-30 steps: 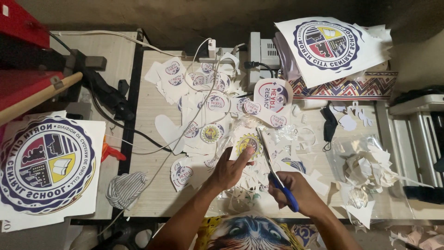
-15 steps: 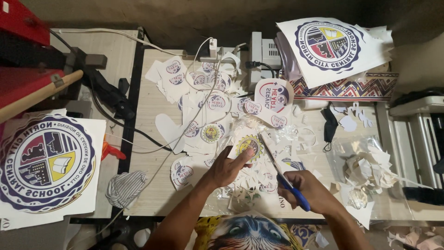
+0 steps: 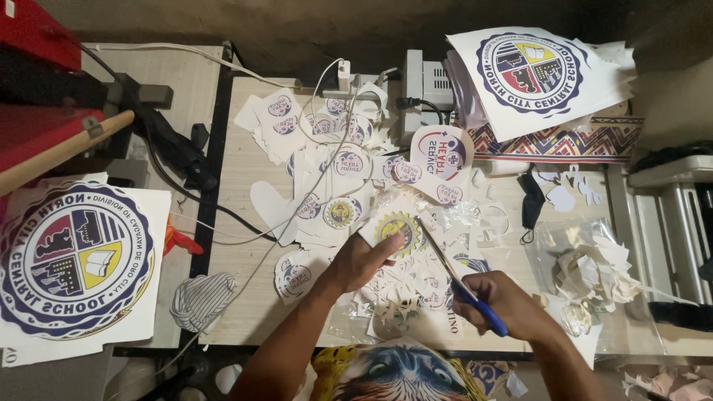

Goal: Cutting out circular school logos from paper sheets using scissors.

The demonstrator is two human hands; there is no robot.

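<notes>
Since half a second ago, the scissors (image 3: 454,278) have swung their blades up toward the round yellow-and-blue sticker (image 3: 395,226). Left hand (image 3: 362,260) fingers pinch that sticker above the cluttered desk (image 3: 230,260); right hand (image 3: 512,304) fingers grip the blue scissor handles.

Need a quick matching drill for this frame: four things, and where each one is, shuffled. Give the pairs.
1. scissors
2. gear-edged round print
3. black face mask
4. striped cloth

a. left table edge
b. in left hand
c. in right hand
d. right of the print pile

Pairs: 1-c, 2-b, 3-d, 4-a
</notes>
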